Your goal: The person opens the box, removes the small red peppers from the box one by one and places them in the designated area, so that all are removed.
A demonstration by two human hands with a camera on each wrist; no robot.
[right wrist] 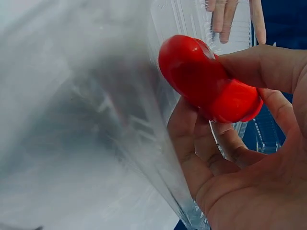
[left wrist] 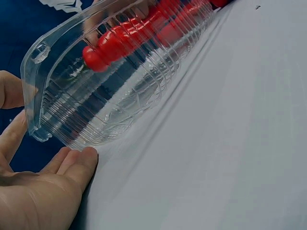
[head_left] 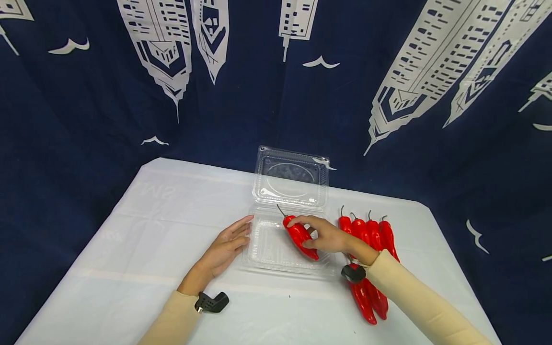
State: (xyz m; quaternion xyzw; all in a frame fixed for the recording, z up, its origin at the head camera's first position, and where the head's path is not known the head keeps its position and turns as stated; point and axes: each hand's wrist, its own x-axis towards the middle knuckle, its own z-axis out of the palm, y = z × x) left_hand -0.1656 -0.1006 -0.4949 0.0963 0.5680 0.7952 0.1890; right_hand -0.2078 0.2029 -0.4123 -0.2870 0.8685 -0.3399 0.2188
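Note:
A clear plastic clamshell box (head_left: 263, 266) lies on the white table with its lid raised at the back. My right hand (head_left: 325, 235) grips a red chili pepper (head_left: 297, 235) between thumb and fingers, over the box's base. The pepper slants, its dark stem pointing up and left. In the right wrist view the pepper (right wrist: 201, 79) is pinched by the thumb and fingers. My left hand (head_left: 226, 249) touches the box's left side with fairly straight fingers. In the left wrist view its fingertips (left wrist: 86, 158) rest against the box's corner.
To the right of the box several red chili peppers (head_left: 360, 231) lie in a row, partly hidden by my right forearm. More red peppers (head_left: 362, 297) lie nearer the front. Behind the table hangs a dark blue cloth (head_left: 254, 105) with white building prints.

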